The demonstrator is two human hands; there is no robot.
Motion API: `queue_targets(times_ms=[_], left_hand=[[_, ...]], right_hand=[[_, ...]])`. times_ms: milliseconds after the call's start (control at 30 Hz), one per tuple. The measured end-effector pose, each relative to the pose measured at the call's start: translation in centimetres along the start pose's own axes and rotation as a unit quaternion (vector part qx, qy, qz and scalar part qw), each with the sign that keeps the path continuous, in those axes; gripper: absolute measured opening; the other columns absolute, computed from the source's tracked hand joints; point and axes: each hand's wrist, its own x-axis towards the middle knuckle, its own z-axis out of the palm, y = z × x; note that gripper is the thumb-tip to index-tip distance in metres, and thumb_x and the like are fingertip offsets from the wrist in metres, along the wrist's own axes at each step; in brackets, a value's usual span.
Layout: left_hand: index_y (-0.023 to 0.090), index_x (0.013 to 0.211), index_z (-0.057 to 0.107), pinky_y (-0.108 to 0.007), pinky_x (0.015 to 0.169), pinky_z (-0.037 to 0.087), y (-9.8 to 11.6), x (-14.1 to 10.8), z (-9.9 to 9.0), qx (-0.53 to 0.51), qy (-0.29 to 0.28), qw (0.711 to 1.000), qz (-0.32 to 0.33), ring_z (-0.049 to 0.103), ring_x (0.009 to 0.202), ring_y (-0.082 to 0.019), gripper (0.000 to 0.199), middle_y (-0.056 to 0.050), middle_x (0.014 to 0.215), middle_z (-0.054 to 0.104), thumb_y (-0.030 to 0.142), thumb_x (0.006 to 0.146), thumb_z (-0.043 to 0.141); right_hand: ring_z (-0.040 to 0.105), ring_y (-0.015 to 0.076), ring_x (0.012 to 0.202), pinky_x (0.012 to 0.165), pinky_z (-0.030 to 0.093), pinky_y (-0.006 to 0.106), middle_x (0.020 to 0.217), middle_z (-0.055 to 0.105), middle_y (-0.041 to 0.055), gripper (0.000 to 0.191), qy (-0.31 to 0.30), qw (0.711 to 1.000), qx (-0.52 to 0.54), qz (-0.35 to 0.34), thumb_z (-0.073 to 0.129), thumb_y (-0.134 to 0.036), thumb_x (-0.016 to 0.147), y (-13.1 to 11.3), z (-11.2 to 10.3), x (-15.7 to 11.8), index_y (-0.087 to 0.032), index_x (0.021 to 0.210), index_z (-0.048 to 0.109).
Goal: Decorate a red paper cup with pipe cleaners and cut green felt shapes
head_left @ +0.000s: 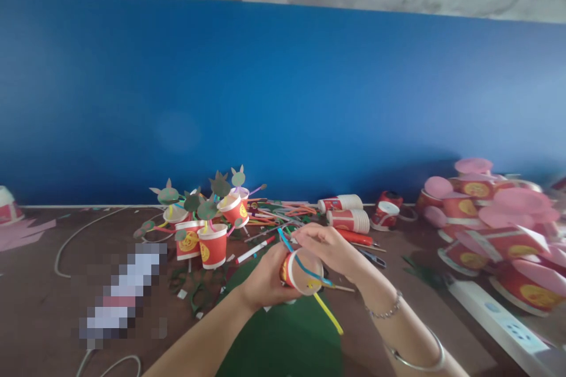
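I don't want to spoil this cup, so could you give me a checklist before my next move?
1. Cup held in the left hand: ok.
2. Blue strip lying across the cup's pale end: ok.
3. Right hand gripping the blue strip: cannot tell; the fingers are close to it.
4. Yellow strip tucked in: not ok, it juts out past the cup.
5. Right wrist bare: not ok, a chain bracelet is there.
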Motion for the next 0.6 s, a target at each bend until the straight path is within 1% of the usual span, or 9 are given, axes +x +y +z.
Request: queue_targets(times_ms=[67, 100, 133, 200, 300, 367, 433, 500, 600], left_hand=[[0.019, 0.123, 0.043, -0.038, 0.091, 0.044, 0.2, 0.0, 0.2, -0.004, -0.034, 0.999, 0.023, 0.055, 0.106, -0.028, 0.071, -0.012, 0.119, 0.056, 0.031, 0.060, 0.074], [0.019, 0.125, 0.041, -0.038, 0.091, 0.044, 0.2, 0.0, 0.2, -0.004, -0.046, 0.998, 0.032, 0.054, 0.107, -0.029, 0.074, -0.013, 0.120, 0.055, 0.032, 0.060, 0.074], [0.018, 0.127, 0.040, -0.038, 0.091, 0.044, 0.2, -0.1, 0.3, -0.002, -0.053, 0.998, 0.033, 0.055, 0.107, -0.028, 0.076, -0.013, 0.120, 0.055, 0.033, 0.060, 0.074], [0.018, 0.128, 0.038, -0.037, 0.089, 0.046, 0.3, -0.1, 0.4, -0.004, -0.059, 0.998, 0.027, 0.056, 0.104, -0.028, 0.078, -0.013, 0.118, 0.056, 0.032, 0.060, 0.074], [0.018, 0.127, 0.037, -0.035, 0.085, 0.048, 0.4, -0.2, 0.5, -0.021, -0.059, 0.998, 0.015, 0.059, 0.097, -0.025, 0.075, -0.010, 0.113, 0.059, 0.030, 0.062, 0.073], [0.018, 0.126, 0.038, -0.034, 0.084, 0.048, 0.6, -0.2, 0.5, -0.031, -0.049, 0.998, 0.014, 0.060, 0.096, -0.024, 0.073, -0.010, 0.112, 0.059, 0.030, 0.062, 0.073], [0.018, 0.125, 0.040, -0.035, 0.087, 0.047, 0.7, -0.2, 0.5, -0.043, -0.037, 0.998, 0.017, 0.059, 0.099, -0.025, 0.071, -0.011, 0.114, 0.059, 0.029, 0.063, 0.073], [0.018, 0.125, 0.041, -0.036, 0.091, 0.045, 0.7, -0.1, 0.6, -0.062, -0.036, 0.997, 0.020, 0.057, 0.105, -0.026, 0.070, -0.011, 0.119, 0.057, 0.028, 0.063, 0.072], [0.018, 0.126, 0.042, -0.037, 0.095, 0.042, 0.6, -0.1, 0.6, -0.079, -0.043, 0.996, 0.012, 0.054, 0.110, -0.027, 0.071, -0.011, 0.123, 0.055, 0.026, 0.062, 0.072]], right_hand=[[0.059, 0.0205, 0.083, 0.071, 0.045, 0.030, 0.088, 0.066, 0.0053, 0.029, -0.051, 0.996, 0.046, 0.063, 0.060, -0.045, 0.077, 0.5, 0.4, 0.1, -0.018, 0.082, 0.069], [0.059, 0.0194, 0.080, 0.069, 0.044, 0.029, 0.084, 0.066, 0.0040, 0.029, -0.061, 0.991, 0.070, 0.092, 0.063, -0.045, 0.075, 0.7, 0.6, 0.2, -0.017, 0.081, 0.069], [0.059, 0.0180, 0.075, 0.067, 0.044, 0.028, 0.078, 0.065, 0.0025, 0.028, -0.058, 0.988, 0.093, 0.113, 0.066, -0.044, 0.072, 0.9, 0.9, 0.3, -0.017, 0.079, 0.068], [0.057, 0.0149, 0.066, 0.063, 0.042, 0.026, 0.068, 0.062, -0.0002, 0.027, -0.032, 0.982, 0.133, 0.134, 0.069, -0.042, 0.068, 1.1, 1.4, 0.4, -0.016, 0.073, 0.064], [0.056, 0.0132, 0.061, 0.061, 0.042, 0.025, 0.064, 0.061, -0.0008, 0.028, 0.006, 0.970, 0.208, 0.128, 0.069, -0.042, 0.068, 1.1, 2.1, 0.5, -0.016, 0.068, 0.060], [0.058, 0.0139, 0.063, 0.063, 0.044, 0.026, 0.067, 0.062, 0.0004, 0.028, 0.026, 0.957, 0.265, 0.117, 0.069, -0.042, 0.069, 1.0, 2.4, 0.5, -0.016, 0.070, 0.058], [0.060, 0.0149, 0.065, 0.063, 0.045, 0.026, 0.068, 0.064, 0.0012, 0.029, 0.041, 0.947, 0.301, 0.105, 0.068, -0.043, 0.070, 1.1, 2.7, 0.5, -0.016, 0.072, 0.057], [0.061, 0.0154, 0.063, 0.061, 0.045, 0.025, 0.065, 0.064, 0.0012, 0.030, 0.060, 0.942, 0.314, 0.100, 0.068, -0.045, 0.070, 1.2, 3.0, 0.6, -0.017, 0.073, 0.055], [0.061, 0.0159, 0.055, 0.057, 0.045, 0.026, 0.056, 0.061, -0.0009, 0.035, 0.104, 0.941, 0.308, 0.097, 0.068, -0.049, 0.068, 1.5, 3.3, 1.0, -0.019, 0.071, 0.051]])
